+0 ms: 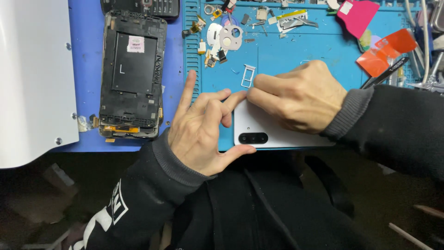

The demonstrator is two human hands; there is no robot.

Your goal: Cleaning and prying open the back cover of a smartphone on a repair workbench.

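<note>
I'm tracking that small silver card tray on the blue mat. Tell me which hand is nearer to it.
Right. The right hand has its fingertips just beside the card tray, at its lower right. The left hand sits lower left, resting on the white phone.

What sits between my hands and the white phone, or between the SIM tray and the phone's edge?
Nothing visible. The left hand and right hand already rest on the white phone. The SIM tray lies on the blue mat just beyond the fingertips, bare mat around it.

Single head-worn view, looking steeply down, close over blue work mat (296, 51), bench edge and wearer's dark lap below
</note>
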